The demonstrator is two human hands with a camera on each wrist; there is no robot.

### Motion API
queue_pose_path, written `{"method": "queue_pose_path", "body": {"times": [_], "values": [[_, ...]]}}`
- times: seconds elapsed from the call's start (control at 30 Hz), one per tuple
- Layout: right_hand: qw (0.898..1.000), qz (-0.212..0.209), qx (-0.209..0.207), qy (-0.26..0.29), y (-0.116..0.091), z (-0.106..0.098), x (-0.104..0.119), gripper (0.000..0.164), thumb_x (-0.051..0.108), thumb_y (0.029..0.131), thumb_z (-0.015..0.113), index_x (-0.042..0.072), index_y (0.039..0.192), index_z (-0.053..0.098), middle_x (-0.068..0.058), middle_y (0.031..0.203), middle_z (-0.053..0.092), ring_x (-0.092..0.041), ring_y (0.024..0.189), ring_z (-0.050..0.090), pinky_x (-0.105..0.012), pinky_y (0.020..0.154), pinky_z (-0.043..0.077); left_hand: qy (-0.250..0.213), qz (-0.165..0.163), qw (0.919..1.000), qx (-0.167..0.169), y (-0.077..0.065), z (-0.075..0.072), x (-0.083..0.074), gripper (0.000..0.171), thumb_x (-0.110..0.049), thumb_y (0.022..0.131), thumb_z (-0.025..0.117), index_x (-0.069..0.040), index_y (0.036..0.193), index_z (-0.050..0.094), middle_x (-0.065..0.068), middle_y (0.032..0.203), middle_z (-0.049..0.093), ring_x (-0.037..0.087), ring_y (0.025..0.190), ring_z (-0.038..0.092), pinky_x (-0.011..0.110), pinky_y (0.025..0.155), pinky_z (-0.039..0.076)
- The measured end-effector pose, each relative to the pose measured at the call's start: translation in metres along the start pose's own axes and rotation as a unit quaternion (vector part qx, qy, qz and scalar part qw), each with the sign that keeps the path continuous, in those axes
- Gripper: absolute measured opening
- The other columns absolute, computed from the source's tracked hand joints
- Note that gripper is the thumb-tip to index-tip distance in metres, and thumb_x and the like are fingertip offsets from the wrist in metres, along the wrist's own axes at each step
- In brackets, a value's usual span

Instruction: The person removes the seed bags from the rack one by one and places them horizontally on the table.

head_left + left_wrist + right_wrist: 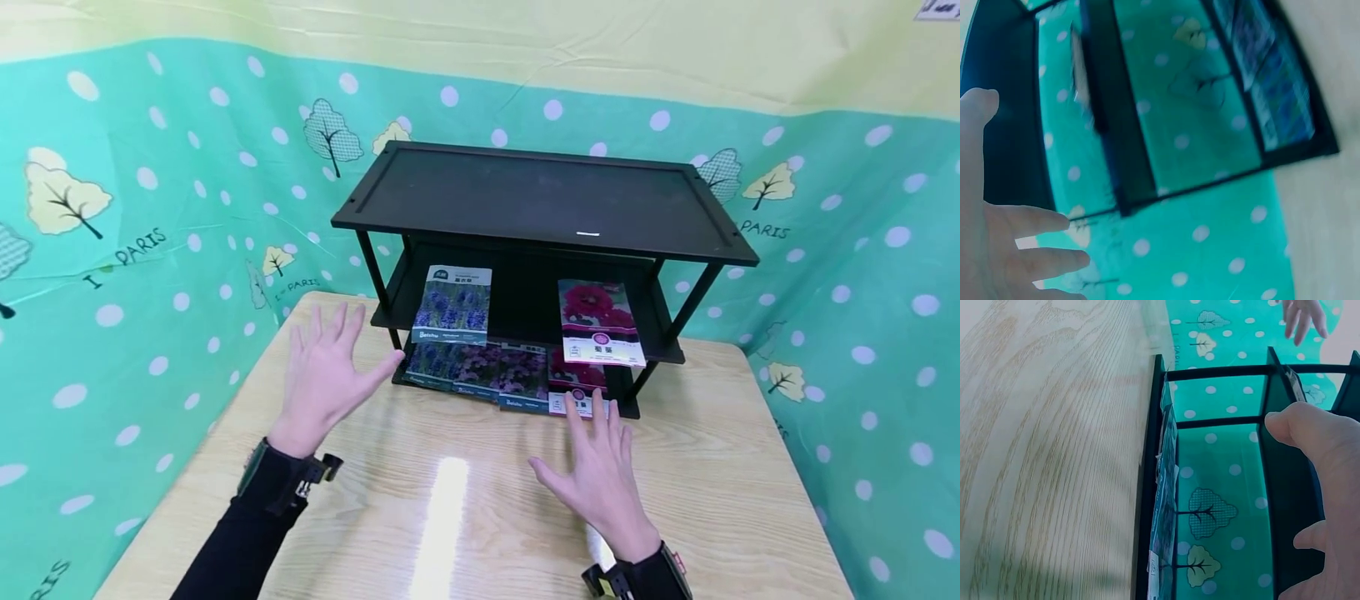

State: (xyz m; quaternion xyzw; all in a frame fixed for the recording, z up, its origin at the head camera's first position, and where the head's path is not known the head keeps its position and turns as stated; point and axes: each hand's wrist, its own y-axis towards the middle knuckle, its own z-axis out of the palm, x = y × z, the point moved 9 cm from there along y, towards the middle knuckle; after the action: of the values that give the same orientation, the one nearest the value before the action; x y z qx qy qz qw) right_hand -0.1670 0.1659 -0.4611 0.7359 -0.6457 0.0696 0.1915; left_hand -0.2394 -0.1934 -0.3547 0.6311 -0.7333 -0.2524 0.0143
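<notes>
head: left hand [318, 383] and right hand [600, 483] held spread, nothing gripped; blue-flower packet [453, 304] and red-flower packet [600, 321] laid on middle shelf [525, 296], seemingly overhanging front edge, could be dislodged if brushed. left wrist: fingers parted near black rack [1013, 137]. right wrist: nothing visibly pinched.

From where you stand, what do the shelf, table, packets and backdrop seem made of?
Shelf: low-sheen black, perhaps painted metal or plastic; no grain shows.
Table: wood or wood-look laminate, fairly glossy; grain and a bright reflection show.
Packets: printed paper or plastic film; the thin, flat faces leave it open.
Backdrop: probably cloth or soft plastic sheeting, printed, judging by its creases.
</notes>
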Motion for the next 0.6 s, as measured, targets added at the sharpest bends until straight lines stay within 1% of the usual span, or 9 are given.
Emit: {"method": "queue_pose_path", "body": {"times": [0.07, 0.17, 0.23, 0.3, 0.37, 0.4, 0.47, 0.53, 0.6], "values": [[1.000, -0.002, -0.002, 0.001, 0.001, 0.000, 0.001, 0.109, 0.068, 0.080, 0.075, 0.017, 0.164, 0.027, -0.030, 0.168, 0.012, -0.056, 0.154, 0.009, -0.082, 0.112, 0.016, 0.014, 0.000, 0.9999, -0.004, 0.007, -0.009, 0.007, 0.096, -0.075, 0.088, 0.057, -0.008, 0.156, 0.043, 0.027, 0.158, 0.041, 0.056, 0.152, 0.021, 0.074, 0.119, 0.012], [1.000, -0.005, -0.005, 0.004, 0.003, 0.000, 0.003, 0.110, 0.068, 0.080, 0.075, 0.017, 0.164, 0.027, -0.029, 0.169, 0.011, -0.057, 0.154, 0.009, -0.082, 0.112, 0.016, 0.032, -0.003, 0.9994, -0.010, 0.016, -0.022, 0.015, 0.097, -0.076, 0.089, 0.055, -0.008, 0.157, 0.042, 0.027, 0.158, 0.041, 0.057, 0.150, 0.024, 0.074, 0.118, 0.017], [1.000, -0.008, -0.007, 0.006, 0.005, -0.001, 0.003, 0.111, 0.068, 0.079, 0.076, 0.016, 0.164, 0.027, -0.029, 0.169, 0.010, -0.056, 0.154, 0.008, -0.082, 0.112, 0.015, 0.032, -0.008, 0.9993, -0.015, 0.021, -0.031, 0.020, 0.096, -0.075, 0.090, 0.055, -0.007, 0.157, 0.042, 0.028, 0.158, 0.041, 0.059, 0.148, 0.026, 0.074, 0.116, 0.022], [1.000, -0.011, -0.009, 0.004, 0.006, -0.001, 0.004, 0.112, 0.068, 0.078, 0.077, 0.015, 0.164, 0.027, -0.030, 0.169, 0.010, -0.057, 0.154, 0.007, -0.082, 0.112, 0.016, 0.030, -0.013, 0.9991, -0.028, 0.026, -0.040, 0.024, 0.094, -0.073, 0.091, 0.056, -0.005, 0.156, 0.043, 0.029, 0.156, 0.043, 0.060, 0.146, 0.030, 0.073, 0.113, 0.028], [1.000, -0.011, -0.011, 0.000, 0.006, -0.002, 0.002, 0.113, 0.067, 0.078, 0.078, 0.014, 0.163, 0.027, -0.030, 0.169, 0.009, -0.058, 0.153, 0.008, -0.082, 0.112, 0.016, 0.025, -0.015, 0.9988, -0.039, 0.032, -0.046, 0.027, 0.093, -0.071, 0.092, 0.056, -0.004, 0.155, 0.044, 0.030, 0.153, 0.046, 0.060, 0.144, 0.033, 0.072, 0.108, 0.036], [1.000, -0.009, -0.012, -0.001, 0.006, -0.003, 0.001, 0.113, 0.066, 0.077, 0.079, 0.013, 0.163, 0.028, -0.030, 0.169, 0.009, -0.058, 0.153, 0.008, -0.082, 0.112, 0.016, 0.021, -0.017, 0.9989, -0.039, 0.034, -0.047, 0.028, 0.092, -0.071, 0.092, 0.056, -0.004, 0.155, 0.044, 0.030, 0.152, 0.047, 0.060, 0.143, 0.034, 0.072, 0.105, 0.038], [1.000, 0.000, -0.010, -0.002, 0.005, -0.003, -0.003, 0.113, 0.065, 0.077, 0.079, 0.013, 0.163, 0.028, -0.030, 0.169, 0.008, -0.059, 0.153, 0.008, -0.083, 0.111, 0.015, 0.012, -0.025, 0.9993, -0.025, 0.038, -0.044, 0.030, 0.093, -0.073, 0.093, 0.052, -0.006, 0.157, 0.041, 0.028, 0.154, 0.047, 0.058, 0.143, 0.036, 0.071, 0.100, 0.043], [1.000, 0.010, -0.002, -0.002, 0.003, -0.002, -0.006, 0.113, 0.066, 0.078, 0.079, 0.014, 0.164, 0.027, -0.030, 0.169, 0.006, -0.060, 0.152, 0.007, -0.083, 0.112, 0.014, 0.000, -0.036, 0.9993, 0.001, 0.040, -0.038, 0.033, 0.095, -0.077, 0.094, 0.048, -0.010, 0.160, 0.035, 0.028, 0.154, 0.047, 0.055, 0.141, 0.041, 0.070, 0.091, 0.048], [1.000, 0.017, 0.009, 0.000, 0.002, 0.000, -0.009, 0.113, 0.067, 0.079, 0.077, 0.015, 0.164, 0.025, -0.029, 0.170, 0.004, -0.059, 0.153, 0.006, -0.083, 0.112, 0.013, -0.010, -0.050, 0.9983, 0.027, 0.041, -0.030, 0.036, 0.097, -0.080, 0.094, 0.043, -0.014, 0.163, 0.030, 0.027, 0.154, 0.047, 0.052, 0.137, 0.047, 0.065, 0.082, 0.052]]}}
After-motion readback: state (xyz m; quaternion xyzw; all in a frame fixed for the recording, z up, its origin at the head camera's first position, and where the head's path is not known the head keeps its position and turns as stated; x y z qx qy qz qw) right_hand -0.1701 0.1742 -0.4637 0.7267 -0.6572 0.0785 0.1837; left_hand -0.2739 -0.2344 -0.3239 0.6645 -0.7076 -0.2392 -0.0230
